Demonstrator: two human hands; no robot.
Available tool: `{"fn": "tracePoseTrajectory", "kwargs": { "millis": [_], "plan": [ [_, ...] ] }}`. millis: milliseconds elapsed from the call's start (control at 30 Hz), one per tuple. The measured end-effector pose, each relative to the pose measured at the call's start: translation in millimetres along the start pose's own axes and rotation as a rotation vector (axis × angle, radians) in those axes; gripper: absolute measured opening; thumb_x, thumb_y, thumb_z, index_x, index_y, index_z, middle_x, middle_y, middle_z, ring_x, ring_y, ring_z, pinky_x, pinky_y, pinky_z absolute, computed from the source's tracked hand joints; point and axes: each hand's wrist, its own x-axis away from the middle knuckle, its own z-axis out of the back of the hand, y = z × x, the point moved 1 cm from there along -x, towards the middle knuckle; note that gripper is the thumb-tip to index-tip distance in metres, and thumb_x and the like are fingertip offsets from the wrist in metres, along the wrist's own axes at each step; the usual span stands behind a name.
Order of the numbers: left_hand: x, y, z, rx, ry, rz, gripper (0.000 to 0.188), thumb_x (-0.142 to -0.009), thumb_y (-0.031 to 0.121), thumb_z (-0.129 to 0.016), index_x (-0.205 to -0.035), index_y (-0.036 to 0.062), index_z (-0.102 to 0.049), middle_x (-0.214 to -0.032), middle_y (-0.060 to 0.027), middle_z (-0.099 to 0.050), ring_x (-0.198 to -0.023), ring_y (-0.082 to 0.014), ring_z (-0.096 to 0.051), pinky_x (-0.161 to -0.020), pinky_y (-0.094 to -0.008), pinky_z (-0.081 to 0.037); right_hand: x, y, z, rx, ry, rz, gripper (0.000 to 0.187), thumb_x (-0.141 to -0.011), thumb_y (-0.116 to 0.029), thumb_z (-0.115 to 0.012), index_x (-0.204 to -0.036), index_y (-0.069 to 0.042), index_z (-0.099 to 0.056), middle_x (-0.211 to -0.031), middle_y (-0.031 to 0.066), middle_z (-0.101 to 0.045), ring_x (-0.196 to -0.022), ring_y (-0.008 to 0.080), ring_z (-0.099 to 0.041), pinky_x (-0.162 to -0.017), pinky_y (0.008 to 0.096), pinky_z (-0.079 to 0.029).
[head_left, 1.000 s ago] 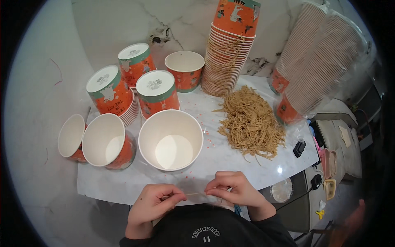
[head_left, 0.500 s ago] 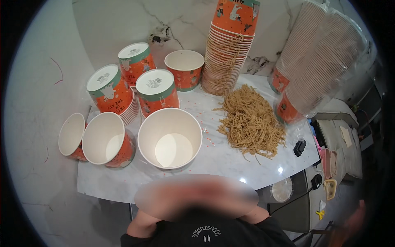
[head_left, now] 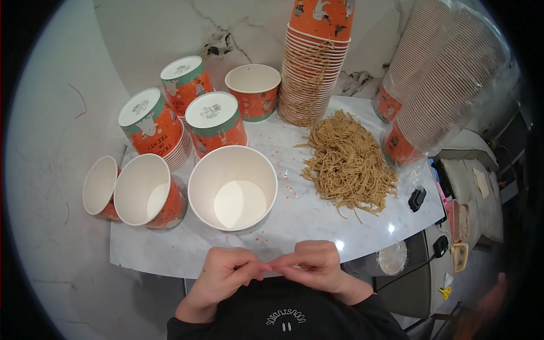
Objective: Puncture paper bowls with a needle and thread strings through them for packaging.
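My left hand [head_left: 226, 272] and my right hand [head_left: 314, 263] meet at the fingertips just past the table's near edge. Both are closed in a pinch, thumbs against fingers; whatever they hold, if anything, is too small or hidden to name. Nearest to them stands a large white-lined paper cup [head_left: 232, 187], upright with its mouth up. Beside it, another open paper cup [head_left: 144, 190] leans in view at the left. A heap of tan twine pieces [head_left: 351, 161] lies to the right, beyond my right hand.
Upside-down orange and green paper cups [head_left: 212, 116] stand at the back left, near an upright cup [head_left: 253, 93]. A tall cup stack [head_left: 309, 73] is draped with twine. Plastic-wrapped cup stacks [head_left: 447, 85] lean at the back right, near a black object [head_left: 417, 199]. Orange specks dot the marble tabletop [head_left: 306, 232].
A blur covered my hands before; now they show clearly, fingertips together. The cups and twine keep their places, with the view shifted slightly.
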Motion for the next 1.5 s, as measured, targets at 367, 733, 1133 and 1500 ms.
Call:
{"fn": "tracePoseTrajectory", "kwargs": {
  "millis": [367, 733, 1133, 1500],
  "plan": [
    [-24.3, 32.1, 7.3, -0.965, 0.363, -0.483, 0.035, -0.080, 0.002, -0.074, -0.115, 0.0040, -0.071, -0.111, -0.0124, -0.070, -0.096, -0.0316, -0.070, -0.078, -0.0385, -0.055, -19.4, 24.8, -11.4, 0.155, 0.294, 0.166, 0.025, -0.081, 0.008, -0.078, -0.104, -0.001, -0.077, -0.097, 0.0110, -0.072, -0.086, 0.0200, -0.069, -0.073, 0.0287, -0.055],
    [-19.4, 31.1, 8.1, -0.203, 0.160, -0.219, 0.043, -0.091, -0.001, -0.072, -0.134, 0.0011, -0.065, -0.116, -0.0102, -0.069, -0.098, -0.0136, -0.065, -0.077, -0.0244, -0.052, -22.8, 27.0, -19.2, 0.238, 0.409, 0.247, 0.028, -0.078, 0.006, -0.079, -0.104, -0.003, -0.076, -0.101, 0.0105, -0.073, -0.085, 0.0212, -0.072, -0.072, 0.0295, -0.059],
    [-17.5, 30.5, 11.6, -0.027, 0.125, -0.081, 0.046, -0.091, -0.004, -0.072, -0.136, -0.0002, -0.064, -0.124, -0.0087, -0.065, -0.104, -0.0110, -0.062, -0.088, -0.0246, -0.051, -22.7, 37.7, -21.6, 0.323, 0.409, 0.397, 0.031, -0.079, -0.003, -0.081, -0.109, -0.003, -0.072, -0.106, 0.0094, -0.069, -0.092, 0.0256, -0.071, -0.076, 0.0351, -0.060],
    [-36.2, 30.6, 27.6, 0.343, 0.040, 0.188, 0.033, -0.098, 0.000, -0.065, -0.131, -0.0052, -0.065, -0.119, -0.0132, -0.072, -0.105, -0.0148, -0.069, -0.094, -0.0284, -0.057, -25.6, 33.3, -16.2, 0.207, 0.411, 0.303, 0.031, -0.076, 0.005, -0.079, -0.106, -0.003, -0.076, -0.101, 0.0110, -0.072, -0.091, 0.0261, -0.073, -0.076, 0.0328, -0.060]
  ]
}}
